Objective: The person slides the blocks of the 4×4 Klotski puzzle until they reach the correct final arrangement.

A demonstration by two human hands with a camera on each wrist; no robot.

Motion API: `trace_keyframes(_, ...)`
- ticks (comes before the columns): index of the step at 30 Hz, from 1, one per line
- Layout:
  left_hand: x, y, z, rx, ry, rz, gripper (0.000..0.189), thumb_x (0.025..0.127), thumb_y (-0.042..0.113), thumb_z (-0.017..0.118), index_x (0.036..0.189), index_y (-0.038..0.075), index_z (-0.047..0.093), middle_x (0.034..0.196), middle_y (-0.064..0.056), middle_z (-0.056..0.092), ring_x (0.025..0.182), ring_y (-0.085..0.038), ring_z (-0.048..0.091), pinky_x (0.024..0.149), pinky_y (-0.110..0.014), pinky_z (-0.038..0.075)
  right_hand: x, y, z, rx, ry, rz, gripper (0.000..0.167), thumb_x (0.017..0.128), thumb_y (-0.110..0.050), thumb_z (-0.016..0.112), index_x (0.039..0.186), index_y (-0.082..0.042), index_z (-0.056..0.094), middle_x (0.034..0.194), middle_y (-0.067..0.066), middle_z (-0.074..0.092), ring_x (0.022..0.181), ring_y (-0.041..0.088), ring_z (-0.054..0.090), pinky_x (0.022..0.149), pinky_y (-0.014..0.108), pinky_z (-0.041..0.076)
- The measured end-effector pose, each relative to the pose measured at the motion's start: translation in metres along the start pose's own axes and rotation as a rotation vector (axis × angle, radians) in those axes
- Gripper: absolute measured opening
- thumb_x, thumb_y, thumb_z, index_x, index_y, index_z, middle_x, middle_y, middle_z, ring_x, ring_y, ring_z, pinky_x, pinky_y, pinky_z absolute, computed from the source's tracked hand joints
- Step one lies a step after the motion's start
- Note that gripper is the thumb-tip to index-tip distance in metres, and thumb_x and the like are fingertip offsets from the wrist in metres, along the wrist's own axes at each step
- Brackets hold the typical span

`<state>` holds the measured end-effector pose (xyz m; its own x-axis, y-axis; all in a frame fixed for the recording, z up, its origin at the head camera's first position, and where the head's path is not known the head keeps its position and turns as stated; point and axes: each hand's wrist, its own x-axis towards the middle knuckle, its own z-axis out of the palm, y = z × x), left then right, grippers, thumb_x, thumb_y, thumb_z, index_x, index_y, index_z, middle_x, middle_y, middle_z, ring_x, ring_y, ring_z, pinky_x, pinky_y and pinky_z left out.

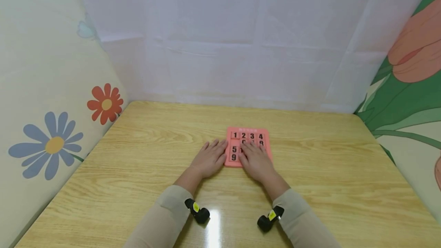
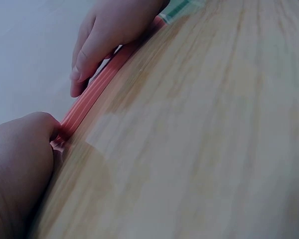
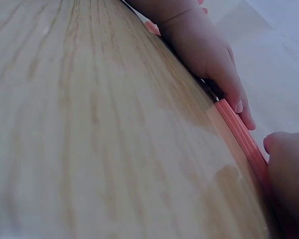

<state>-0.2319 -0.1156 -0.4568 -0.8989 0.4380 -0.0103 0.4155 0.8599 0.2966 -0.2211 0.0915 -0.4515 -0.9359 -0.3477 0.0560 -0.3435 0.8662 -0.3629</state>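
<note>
The wood-grained desk point(image 1: 155, 144), light yellow-brown and glossy, shows a bright streak of reflected light point(image 1: 213, 229) toward its near side and bears, flat near its middle, a pink number board point(image 1: 248, 129) whose tiles point(image 1: 234, 149) carry black numerals point(image 1: 234, 157).

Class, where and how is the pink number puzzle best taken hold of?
Probably by its left rim, coming from the left: the pink number puzzle lies flat, its side stands above the table, and the left hand rests there.
</note>
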Motion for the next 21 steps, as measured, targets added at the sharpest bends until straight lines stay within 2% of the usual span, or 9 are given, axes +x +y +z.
trace_keyframes(14, 0.0002, 0.0018, -0.0008, -0.002, -0.016, -0.02, 0.055, 0.106, 0.037, 0.028, 0.157, 0.015, 0.025, 0.163, -0.001, 0.024, 0.153, -0.026, 0.017, 0.126, -0.047, 0.008, -0.002, 0.0003, -0.0007, 0.018, 0.024, -0.008, 0.052, 0.105, -0.037, 0.038, 0.147, -0.009, 0.045, 0.155, 0.008, 0.041, 0.15, 0.028, 0.027, 0.125, 0.05, 0.015)
trace_keyframes(21, -0.0008, 0.0025, -0.0016, -0.014, -0.003, -0.015, 0.055, 0.106, 0.036, 0.029, 0.156, 0.013, 0.027, 0.163, -0.003, 0.026, 0.153, -0.027, 0.018, 0.126, -0.048, 0.01, -0.0048, -0.0025, 0.0011, 0.01, 0.034, -0.03, 0.051, 0.104, -0.037, 0.039, 0.147, -0.009, 0.046, 0.154, 0.008, 0.042, 0.148, 0.028, 0.03, 0.124, 0.05, 0.017)
